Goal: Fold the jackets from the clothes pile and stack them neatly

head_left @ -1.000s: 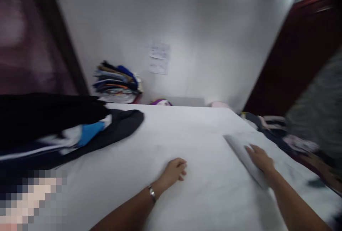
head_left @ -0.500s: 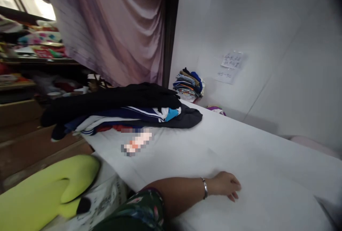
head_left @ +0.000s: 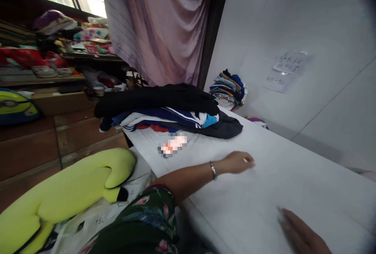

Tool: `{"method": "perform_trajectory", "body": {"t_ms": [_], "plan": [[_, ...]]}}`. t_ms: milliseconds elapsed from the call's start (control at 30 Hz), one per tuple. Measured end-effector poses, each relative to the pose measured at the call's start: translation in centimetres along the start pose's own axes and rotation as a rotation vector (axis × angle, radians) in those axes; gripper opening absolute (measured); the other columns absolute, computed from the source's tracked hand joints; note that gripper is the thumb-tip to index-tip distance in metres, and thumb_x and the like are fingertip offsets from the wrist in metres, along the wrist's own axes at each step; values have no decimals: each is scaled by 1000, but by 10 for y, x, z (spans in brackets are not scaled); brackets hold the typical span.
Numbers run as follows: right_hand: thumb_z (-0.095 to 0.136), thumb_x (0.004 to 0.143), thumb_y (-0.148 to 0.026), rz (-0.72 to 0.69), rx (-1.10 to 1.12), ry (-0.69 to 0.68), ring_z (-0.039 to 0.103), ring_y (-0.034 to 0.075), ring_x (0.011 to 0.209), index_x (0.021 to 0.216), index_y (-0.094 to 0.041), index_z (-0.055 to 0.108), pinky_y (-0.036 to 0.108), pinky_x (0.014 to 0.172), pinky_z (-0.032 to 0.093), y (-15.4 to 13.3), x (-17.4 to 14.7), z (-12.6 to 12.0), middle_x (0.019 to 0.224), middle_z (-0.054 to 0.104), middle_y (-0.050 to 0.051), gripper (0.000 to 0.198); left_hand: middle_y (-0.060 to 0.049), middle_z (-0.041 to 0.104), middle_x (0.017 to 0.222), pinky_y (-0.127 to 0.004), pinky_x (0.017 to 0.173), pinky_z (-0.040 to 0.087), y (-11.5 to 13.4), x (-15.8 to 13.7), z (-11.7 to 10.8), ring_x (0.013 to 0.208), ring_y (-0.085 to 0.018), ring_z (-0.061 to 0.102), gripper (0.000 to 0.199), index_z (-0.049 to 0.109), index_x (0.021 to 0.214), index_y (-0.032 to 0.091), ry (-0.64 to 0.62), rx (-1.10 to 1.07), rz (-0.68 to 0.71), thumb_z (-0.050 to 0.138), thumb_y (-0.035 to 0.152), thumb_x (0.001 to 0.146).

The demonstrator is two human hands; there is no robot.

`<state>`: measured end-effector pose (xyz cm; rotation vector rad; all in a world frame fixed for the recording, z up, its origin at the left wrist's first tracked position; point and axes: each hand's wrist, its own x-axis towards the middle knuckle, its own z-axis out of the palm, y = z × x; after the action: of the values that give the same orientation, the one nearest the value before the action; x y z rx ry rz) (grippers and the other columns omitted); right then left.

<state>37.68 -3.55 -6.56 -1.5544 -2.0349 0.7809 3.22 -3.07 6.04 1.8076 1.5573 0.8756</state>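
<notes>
At the lower edge, the right hand is partly cut off and blurred above the white table; I cannot tell if its fingers are spread or pressed together. A grey strip is beside its fingertips, perhaps an edge of cloth or only a shadow. On the other side are a dark green flowered sleeve and a yellow plush cushion. The left hand, with a silver bracelet at the wrist, is loosely curled over the table, a gap showing between thumb and fingers, and pinches nothing visible. Farther, a pixelated object lies on the table, just in front of the clothes pile, which has black garments on top. Behind this pile, a folded stack stands near the wall, and a pinkish curtain hangs.
</notes>
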Motion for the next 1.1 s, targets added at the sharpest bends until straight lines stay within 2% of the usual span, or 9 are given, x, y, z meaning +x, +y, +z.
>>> {"method": "perform_trajectory", "body": {"t_ms": [100,233,333,400,567,700,867,1000,1100], "plan": [[60,67,-63,-117,21,-115,49,27,124,103,-66,58,37,108,36,-45,18,36,127,58,-11,37,-5,67,110,-29,92,45,-17,15,-70,100,-17,60,30,63,111,20,266,161,-18,52,34,87],[52,76,-59,-313,34,-196,45,27,128,112,-63,56,45,110,36,-102,34,66,129,55,-15,36,-11,48,137,-39,110,25,-41,29,-152,130,-24,36,36,54,122,16,571,337,-51,47,25,89],[50,79,-56,-411,22,-228,44,28,128,116,-63,52,47,110,37,-126,45,84,128,55,-17,37,-15,29,151,-46,113,12,-60,37,-196,139,-28,17,47,43,133,14,722,512,-144,48,26,88],[50,80,-53,-457,9,-223,46,28,126,116,-67,47,46,108,40,-132,52,98,128,55,-19,39,-16,25,153,-48,112,11,-76,40,-214,139,-29,15,56,37,137,13,758,665,-264,53,33,87],[48,81,-47,-546,-24,-120,47,27,125,116,-76,33,46,107,41,-123,59,128,131,48,-27,48,-22,47,135,-45,104,26,-108,47,-233,125,-33,38,62,44,132,9,733,750,-392,61,41,81],[48,80,-44,-564,14,-84,48,27,124,118,-74,34,47,107,41,-117,58,133,129,49,-26,50,-20,57,117,-43,98,32,-111,52,-242,113,-33,48,47,57,117,9,735,743,-401,60,39,82],[49,79,-47,-545,22,-116,49,27,123,113,-77,36,50,105,42,-119,57,128,128,49,-27,47,-14,63,108,-38,91,36,-99,51,-243,105,-28,55,27,67,97,13,760,682,-414,47,30,90],[46,83,-47,-552,14,-128,48,26,124,115,-76,37,50,106,41,-118,57,127,130,49,-25,45,-12,65,107,-35,87,38,-78,55,-245,103,-24,56,30,65,99,16,873,621,-410,43,34,93],[46,82,-48,-560,21,-109,49,27,124,113,-77,37,52,105,43,-119,57,128,128,50,-27,44,-10,63,113,-35,87,37,-46,68,-261,106,-23,54,32,62,106,19,988,582,-369,37,36,95]]}}
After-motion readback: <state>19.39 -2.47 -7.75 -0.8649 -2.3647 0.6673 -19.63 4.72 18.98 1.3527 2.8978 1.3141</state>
